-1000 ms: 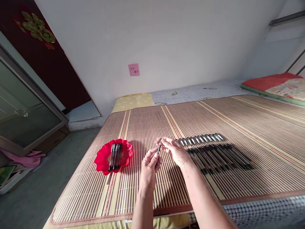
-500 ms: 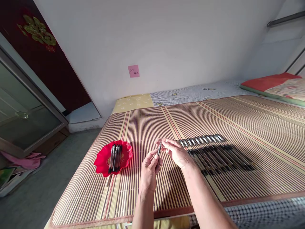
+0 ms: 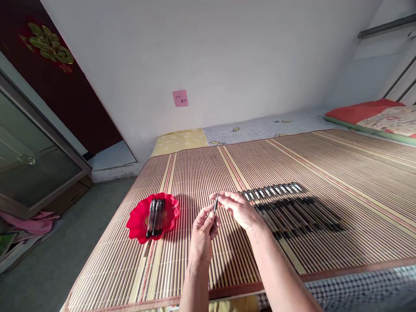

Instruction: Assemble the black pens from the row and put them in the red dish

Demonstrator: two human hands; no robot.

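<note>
Above the mat, my left hand (image 3: 202, 232) is closed around the lower part of a pen (image 3: 215, 205), which points up and away from me. My right hand (image 3: 241, 211) has its thumb and fingers pinched at the pen's upper tip; any small part between them is hard to make out. To the left lies a red scalloped plate (image 3: 134, 222) holding several capped pens (image 3: 156, 216) side by side. Right of my hands, a row of black pen caps (image 3: 273, 190) with white labels runs above a row of uncapped pens (image 3: 297, 216), partly behind my right hand and forearm.
A striped bamboo mat (image 3: 195, 169) covers the bed. Folded red and floral bedding (image 3: 364, 112) lies at the far right. A pink note (image 3: 180, 98) is stuck to the white wall. A glass-panelled door (image 3: 35, 143) stands at the left, beyond the bed's edge.
Both hands stay around the same pen, with only slight finger movement at its tip. The whole view has shifted a little; plate, caps and other pens lie as before.
</note>
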